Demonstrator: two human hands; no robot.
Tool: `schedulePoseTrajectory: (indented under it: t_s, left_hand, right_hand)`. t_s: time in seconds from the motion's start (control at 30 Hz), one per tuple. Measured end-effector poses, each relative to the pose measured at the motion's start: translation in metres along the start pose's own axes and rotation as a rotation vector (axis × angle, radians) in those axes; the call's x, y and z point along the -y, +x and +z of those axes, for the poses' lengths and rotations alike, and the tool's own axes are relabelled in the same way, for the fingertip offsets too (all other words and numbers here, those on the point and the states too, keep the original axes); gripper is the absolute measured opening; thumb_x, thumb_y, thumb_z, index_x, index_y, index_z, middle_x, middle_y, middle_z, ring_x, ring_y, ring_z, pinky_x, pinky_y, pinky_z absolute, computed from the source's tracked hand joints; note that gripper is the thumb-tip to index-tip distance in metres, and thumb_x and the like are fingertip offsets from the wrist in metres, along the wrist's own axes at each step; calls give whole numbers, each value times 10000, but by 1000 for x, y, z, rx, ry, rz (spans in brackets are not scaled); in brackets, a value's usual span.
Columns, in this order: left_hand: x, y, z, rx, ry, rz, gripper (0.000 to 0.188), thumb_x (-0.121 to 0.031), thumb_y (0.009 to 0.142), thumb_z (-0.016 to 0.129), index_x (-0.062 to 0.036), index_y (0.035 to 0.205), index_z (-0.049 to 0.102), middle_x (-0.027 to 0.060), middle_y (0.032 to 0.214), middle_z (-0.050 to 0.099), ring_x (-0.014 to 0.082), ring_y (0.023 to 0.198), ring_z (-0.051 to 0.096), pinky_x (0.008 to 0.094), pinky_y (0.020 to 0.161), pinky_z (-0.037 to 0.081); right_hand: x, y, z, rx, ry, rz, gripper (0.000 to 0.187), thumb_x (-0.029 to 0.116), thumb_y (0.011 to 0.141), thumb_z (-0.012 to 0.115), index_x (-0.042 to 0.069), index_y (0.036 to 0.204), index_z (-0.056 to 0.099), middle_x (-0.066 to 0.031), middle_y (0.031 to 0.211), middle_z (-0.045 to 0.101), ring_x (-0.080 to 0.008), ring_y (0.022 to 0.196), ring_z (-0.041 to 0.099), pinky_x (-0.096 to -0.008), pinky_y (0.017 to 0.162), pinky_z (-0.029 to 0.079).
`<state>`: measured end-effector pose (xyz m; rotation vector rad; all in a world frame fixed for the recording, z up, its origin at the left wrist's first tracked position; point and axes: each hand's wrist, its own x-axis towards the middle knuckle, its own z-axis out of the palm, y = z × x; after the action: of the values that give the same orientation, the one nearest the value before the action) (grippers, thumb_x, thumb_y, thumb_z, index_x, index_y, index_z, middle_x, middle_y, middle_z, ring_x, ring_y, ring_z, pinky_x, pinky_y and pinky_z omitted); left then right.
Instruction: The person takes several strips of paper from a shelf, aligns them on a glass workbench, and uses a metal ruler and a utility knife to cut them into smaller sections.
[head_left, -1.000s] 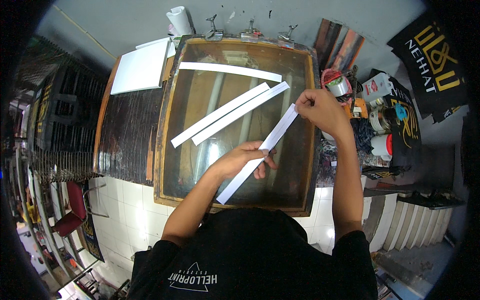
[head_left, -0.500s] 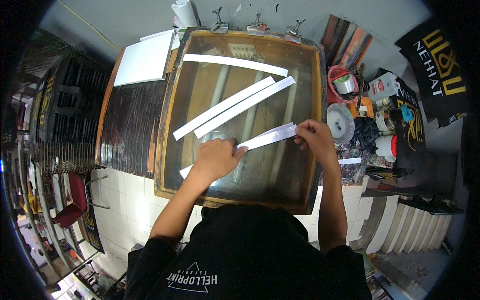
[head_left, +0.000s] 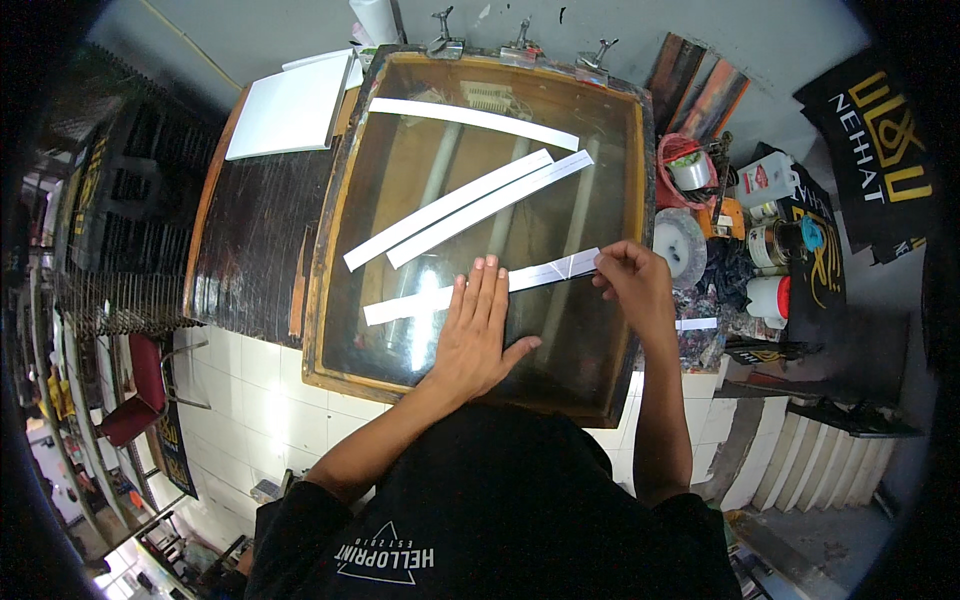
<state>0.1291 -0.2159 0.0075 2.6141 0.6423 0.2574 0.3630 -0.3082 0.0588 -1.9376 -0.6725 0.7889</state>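
A long white paper strip (head_left: 410, 304) lies slantwise across the near part of a glass-topped, wood-framed table (head_left: 345, 190). My left hand (head_left: 478, 335) rests flat on the strip's middle, fingers stretched forward and thumb out to the right. At the strip's right end, my right hand (head_left: 633, 285) pinches its tip between thumb and fingers. A crease or folded layer shows near that tip; I cannot make out which. Farther up the glass lie two slanted white strips, a left one (head_left: 440, 212) and a right one (head_left: 500, 205), nearly parallel, and a curved strip (head_left: 475, 113) beyond them.
Left of the glass, a stack of white sheets (head_left: 290, 105) sits on a dark wooden table (head_left: 260, 230). Metal hinge clamps (head_left: 523, 45) line the far frame edge. Containers, a tape roll (head_left: 678, 248) and a red basket (head_left: 685, 150) crowd the right side. A red chair (head_left: 140, 395) stands at left.
My left hand has slid right along the strip and flattened, fingers now spread forward. The strip's left end has shifted slightly up. My right hand stays pinching the right end.
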Motion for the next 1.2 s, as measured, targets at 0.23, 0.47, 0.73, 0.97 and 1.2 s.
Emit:
schedulePoseTrajectory:
  t_s: [0.23,0.47,0.73,0.97,1.2]
  left_hand:
    - [2,-1,6,18,80,31,984,-610,921,617,66,1555,284,313,1630,204,434,1537,184,564,1233,179]
    - [3,0,3,1,81,68,982,-633,912,616,50,1549,316,321,1625,211,446,1531,190,569,1232,181]
    - [10,-3,4,26,87,81,988,-651,922,588,101,1512,337,323,1621,218,443,1535,184,570,1237,174]
    - [15,-4,0,38,79,119,973,-658,917,590,46,1539,338,284,1635,222,421,1540,186,565,1245,174]
    - [9,-2,-4,44,17,45,1010,-686,900,591,22,1563,307,268,1633,247,393,1545,192,541,1249,188]
  right_hand:
    - [-8,-8,1,-2,-22,17,174,141,952,680,-30,974,701,-64,775,711,-101,676,669,-257,575,513]
    - [-17,-12,3,-29,41,31,180,149,960,682,-29,966,705,-59,782,714,-95,678,669,-252,567,511]
    - [-10,-13,0,-7,-17,39,168,146,977,658,-12,1019,699,-41,822,700,-95,735,684,-240,577,528]
    - [-9,-12,2,-9,13,31,168,139,974,663,-20,1012,700,-45,810,702,-96,719,675,-237,574,522]
    - [-11,-11,0,-1,-10,45,159,128,975,662,-22,1010,703,-44,815,703,-95,723,676,-236,581,521]
